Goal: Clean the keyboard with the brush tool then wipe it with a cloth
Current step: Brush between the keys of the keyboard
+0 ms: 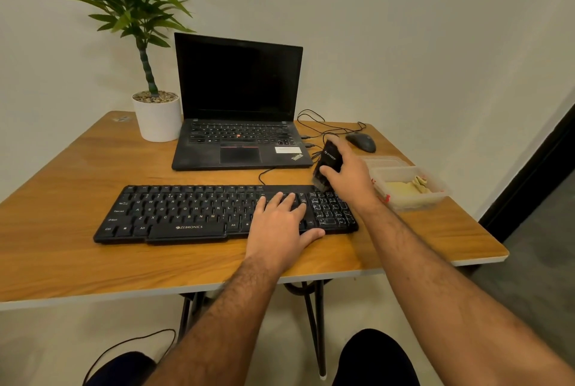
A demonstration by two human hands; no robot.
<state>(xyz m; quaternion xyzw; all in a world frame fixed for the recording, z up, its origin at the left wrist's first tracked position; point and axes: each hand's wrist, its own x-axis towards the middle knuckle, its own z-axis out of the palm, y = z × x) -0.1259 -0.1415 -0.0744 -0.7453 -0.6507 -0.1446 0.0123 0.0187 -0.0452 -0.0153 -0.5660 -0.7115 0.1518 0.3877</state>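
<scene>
On a wooden table (77,230) the keyboard (193,214) lies under the flat, open left hand (280,223). The right hand (348,170) clamps the brush (326,164), bristles touching the keyboard's far right corner. Right of that grip, the cloth (407,188) sits in a tub (413,202).

Left hand (281,223) lies flat, fingers spread; right hand (348,172) is curled closed, wrist raised.

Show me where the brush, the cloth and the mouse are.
brush (329,159), head view, on its black handle above the bristles.
cloth (420,182), head view, on the crumpled yellowish fold inside the plastic box.
mouse (361,141), head view, on its rounded top.
</scene>
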